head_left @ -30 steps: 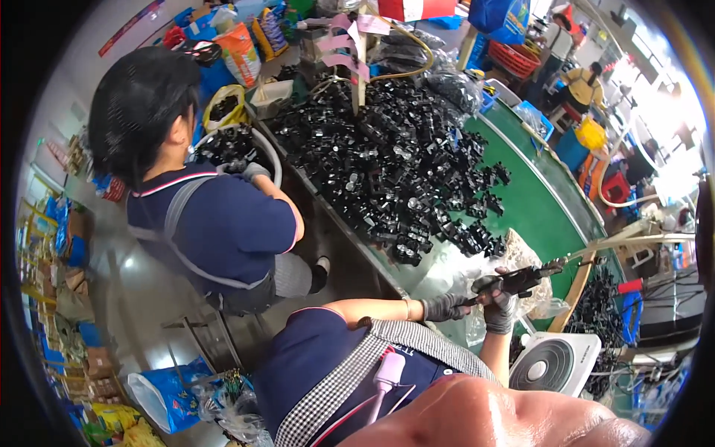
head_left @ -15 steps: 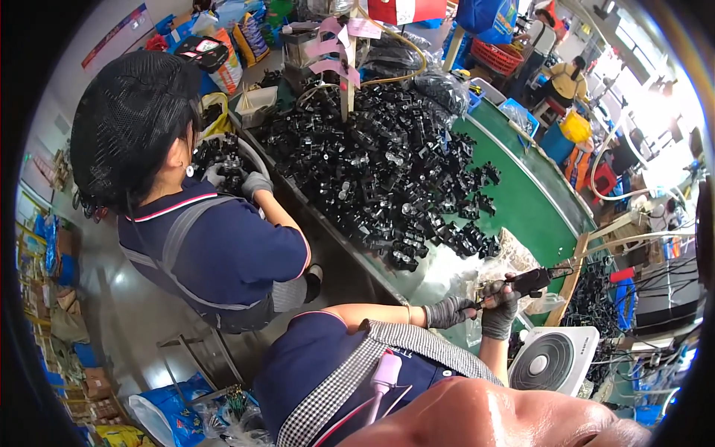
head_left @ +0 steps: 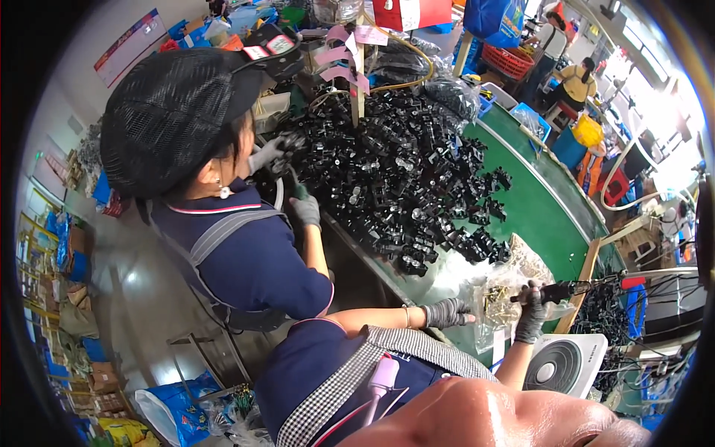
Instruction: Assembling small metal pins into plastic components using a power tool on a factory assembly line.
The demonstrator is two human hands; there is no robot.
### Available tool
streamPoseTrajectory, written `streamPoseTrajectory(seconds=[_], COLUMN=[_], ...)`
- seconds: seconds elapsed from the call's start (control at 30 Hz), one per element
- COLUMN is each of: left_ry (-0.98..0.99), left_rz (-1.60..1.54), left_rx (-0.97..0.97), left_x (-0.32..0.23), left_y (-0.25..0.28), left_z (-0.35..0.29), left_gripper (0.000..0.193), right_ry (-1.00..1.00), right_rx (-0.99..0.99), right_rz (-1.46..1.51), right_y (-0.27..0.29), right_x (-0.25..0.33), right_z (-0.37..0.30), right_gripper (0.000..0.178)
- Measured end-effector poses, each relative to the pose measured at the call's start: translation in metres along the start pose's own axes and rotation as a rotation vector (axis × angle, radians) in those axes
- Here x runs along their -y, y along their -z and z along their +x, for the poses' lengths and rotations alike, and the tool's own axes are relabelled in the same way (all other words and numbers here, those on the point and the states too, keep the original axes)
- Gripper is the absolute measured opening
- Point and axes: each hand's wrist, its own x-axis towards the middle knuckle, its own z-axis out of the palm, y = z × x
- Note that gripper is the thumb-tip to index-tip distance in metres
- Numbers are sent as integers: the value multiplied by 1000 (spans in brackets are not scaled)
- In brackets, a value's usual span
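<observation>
On the green workbench [head_left: 536, 216], lower right, our gloved right hand [head_left: 532, 313] grips a black power screwdriver [head_left: 566, 289]; our left hand's [head_left: 445, 313] fingers curl beside a clear bag of brass parts [head_left: 495, 298].

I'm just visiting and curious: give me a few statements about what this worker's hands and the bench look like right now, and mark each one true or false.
1. Both hands wear grey gloves. True: the left hand and the right hand are gloved.
2. The right hand grips a dark tool. True.
3. The left hand rests in the pile of black parts. False: it is by the clear bag of brass-coloured pieces, apart from the pile.
4. The bench top is red. False: it is green.
5. The white fan hangs overhead. False: it sits low, beside the right forearm.
</observation>
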Motion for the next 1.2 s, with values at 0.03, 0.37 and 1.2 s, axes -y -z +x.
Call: streamPoseTrajectory(seconds=[0.03,0.37,1.2], left_ry=[-15,53,-4], left_rz=[38,-11,-1], left_rx=[-25,-217,-100], left_x=[-4,6,-14], left_y=[1,2,-6], left_z=[-1,-3,-8], left_gripper=[39,37,27], right_ry=[-33,1030,1222], right_rx=[39,-56,10], right_rz=[-136,-445,-134], right_y=[28,-59,-131], right_x=[1,193,223], right_z=[8,-79,-90], right_gripper=[41,15,14])
